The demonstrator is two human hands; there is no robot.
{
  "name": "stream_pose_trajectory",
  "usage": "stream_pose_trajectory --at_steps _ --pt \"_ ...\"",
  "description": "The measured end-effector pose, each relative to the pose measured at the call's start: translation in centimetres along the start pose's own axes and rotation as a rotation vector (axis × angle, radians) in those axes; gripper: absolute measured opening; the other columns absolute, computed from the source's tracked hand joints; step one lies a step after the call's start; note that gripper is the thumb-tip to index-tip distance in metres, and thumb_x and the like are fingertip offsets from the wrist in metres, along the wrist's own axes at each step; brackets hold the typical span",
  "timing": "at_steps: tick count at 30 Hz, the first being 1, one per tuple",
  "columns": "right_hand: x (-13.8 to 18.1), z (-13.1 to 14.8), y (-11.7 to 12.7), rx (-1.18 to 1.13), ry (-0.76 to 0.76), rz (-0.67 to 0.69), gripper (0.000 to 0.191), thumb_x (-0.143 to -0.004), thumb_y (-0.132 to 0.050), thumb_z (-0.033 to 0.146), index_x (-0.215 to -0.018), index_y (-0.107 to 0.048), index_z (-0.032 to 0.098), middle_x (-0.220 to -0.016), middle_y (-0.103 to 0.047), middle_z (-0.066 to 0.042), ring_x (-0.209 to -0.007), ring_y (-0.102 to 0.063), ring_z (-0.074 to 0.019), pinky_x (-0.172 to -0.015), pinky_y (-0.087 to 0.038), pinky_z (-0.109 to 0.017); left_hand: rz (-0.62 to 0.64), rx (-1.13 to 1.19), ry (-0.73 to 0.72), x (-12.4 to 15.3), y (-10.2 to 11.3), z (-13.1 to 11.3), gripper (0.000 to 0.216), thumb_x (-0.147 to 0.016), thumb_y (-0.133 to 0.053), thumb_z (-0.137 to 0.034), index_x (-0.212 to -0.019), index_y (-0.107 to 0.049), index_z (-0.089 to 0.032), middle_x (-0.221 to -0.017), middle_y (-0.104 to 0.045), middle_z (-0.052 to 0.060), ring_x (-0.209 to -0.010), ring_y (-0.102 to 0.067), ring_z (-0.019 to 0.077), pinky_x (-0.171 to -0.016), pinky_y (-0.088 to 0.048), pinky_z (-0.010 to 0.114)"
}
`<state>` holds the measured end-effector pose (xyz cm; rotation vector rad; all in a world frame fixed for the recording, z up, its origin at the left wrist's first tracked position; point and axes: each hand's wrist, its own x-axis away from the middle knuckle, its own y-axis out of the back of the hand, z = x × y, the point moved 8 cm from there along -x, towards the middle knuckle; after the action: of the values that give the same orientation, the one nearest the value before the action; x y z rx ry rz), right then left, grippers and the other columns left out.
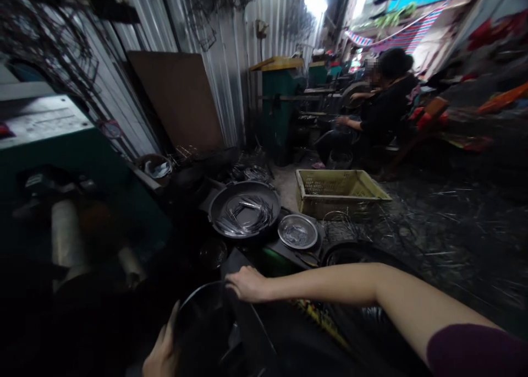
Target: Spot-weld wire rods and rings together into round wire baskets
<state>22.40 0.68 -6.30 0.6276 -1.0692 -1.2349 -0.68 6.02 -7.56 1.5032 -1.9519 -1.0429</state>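
Faced a green machine (103, 165) at the bench's left edge, its pale label plate (45, 121) too blurred to read, and a wide dark pan (245, 209) of bright wire pieces mid-bench. Held at the near edge a round black bowl (202, 322), glossy and thin-rimmed: right hand (247, 283) closed over its far rim, left hand (163, 352) against its near left side, grip impossible to tell.
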Motion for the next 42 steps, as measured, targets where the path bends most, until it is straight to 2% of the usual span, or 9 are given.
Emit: stream_pose_trajectory --at_steps 6,11,16,20,24,27,30,35,42 --pt "1.5 1.2 -0.8 0.092 0.015 0.065 0.041 -0.097 -0.032 0.023 -0.128 -0.056 0.011 -0.101 -0.067 -0.023 -0.094 -0.066 -0.0321 -0.078 -0.051 -0.042 0.193 -0.240 -0.022 0.5 0.1 -3.1 0.058 -0.081 -0.043 -0.008 -0.138 -0.048 -0.016 -0.120 -0.066 0.012 -0.102 -0.066 0.0216 -0.087 -0.051 0.029" --pt "-0.6 2.7 -2.6 0.215 0.209 0.021 0.055 -0.097 -0.029 0.023 -0.151 -0.028 0.016 -0.133 -0.054 -0.019 -0.108 -0.060 -0.0340 -0.085 -0.048 -0.045 0.265 -0.335 -0.045 0.8 -1.1 -0.8 0.059 -0.086 -0.036 -0.005 -0.142 -0.043 -0.023 -0.125 -0.063 0.009 -0.106 -0.063 0.0211 -0.090 -0.048 0.029" --pt "-0.6 3.6 -4.4 0.382 0.219 0.029 0.060 -0.092 -0.029 0.013 -0.152 -0.026 0.015 -0.114 -0.063 -0.020 -0.092 -0.065 -0.0329 -0.075 -0.046 -0.040 0.345 -0.500 -0.029 1.1 -2.0 1.0 0.058 -0.090 -0.034 -0.009 -0.146 -0.037 -0.024 -0.119 -0.064 0.010 -0.102 -0.064 0.0242 -0.086 -0.046 0.033" --pt "-0.6 3.8 -4.5 0.356 0.196 0.022 0.058 -0.094 -0.033 0.016 -0.152 -0.027 0.017 -0.116 -0.062 -0.022 -0.093 -0.063 -0.0327 -0.071 -0.041 -0.039 0.383 -0.574 -0.138 0.7 0.0 -1.0 0.054 -0.094 -0.032 -0.011 -0.146 -0.035 -0.023 -0.115 -0.064 0.008 -0.103 -0.062 0.0214 -0.084 -0.045 0.030" --pt "-1.5 3.1 -4.4 0.327 0.153 0.008 0.054 -0.098 -0.037 0.026 -0.150 -0.030 0.019 -0.114 -0.063 -0.023 -0.090 -0.063 -0.0307 -0.067 -0.035 -0.036 0.337 -0.582 -0.350 5.6 2.4 -6.5 0.045 -0.100 -0.033 -0.029 -0.141 -0.040 -0.014 -0.109 -0.065 0.009 -0.101 -0.060 0.0203 -0.084 -0.044 0.030" --pt "-2.0 2.9 -3.9 0.331 0.137 -0.012 0.051 -0.099 -0.035 0.028 -0.149 -0.033 0.020 -0.109 -0.064 -0.023 -0.085 -0.063 -0.0293 -0.063 -0.031 -0.035 0.407 -0.502 -0.514 12.9 0.9 -10.1 0.048 -0.098 -0.036 -0.045 -0.128 -0.052 -0.011 -0.097 -0.067 0.008 -0.090 -0.061 0.0189 -0.079 -0.044 0.029" --pt "-1.8 5.0 -2.8 0.384 0.248 -0.067 0.051 -0.099 -0.033 0.025 -0.149 -0.032 0.019 -0.103 -0.065 -0.021 -0.080 -0.063 -0.0276 -0.061 -0.030 -0.033 0.334 -0.496 -0.437 17.6 -0.8 -10.3 0.037 -0.099 -0.035 -0.037 -0.107 -0.062 -0.013 -0.080 -0.067 0.004 -0.074 -0.061 0.0153 -0.070 -0.042 0.028" --pt "-0.5 10.4 -2.1 0.546 0.522 -0.104 0.056 -0.097 -0.028 0.012 -0.151 -0.027 0.022 -0.096 -0.063 -0.016 -0.077 -0.060 -0.0217 -0.062 -0.032 -0.029 0.101 -0.465 -0.372 20.7 -2.0 -9.9 0.032 -0.096 -0.044 -0.037 -0.080 -0.064 -0.018 -0.060 -0.057 0.000 -0.059 -0.053 0.0131 -0.060 -0.032 0.028" --pt "-2.2 9.1 -4.8 0.540 0.432 -0.042 0.052 -0.097 -0.029 0.014 -0.149 -0.032 0.024 -0.101 -0.063 -0.015 -0.074 -0.059 -0.0189 -0.062 -0.031 -0.030 -0.140 -0.455 -0.334 23.3 -2.2 -10.1 0.031 -0.092 -0.051 -0.032 -0.066 -0.059 -0.018 -0.052 -0.048 -0.002 -0.053 -0.045 0.0120 -0.058 -0.026 0.029"
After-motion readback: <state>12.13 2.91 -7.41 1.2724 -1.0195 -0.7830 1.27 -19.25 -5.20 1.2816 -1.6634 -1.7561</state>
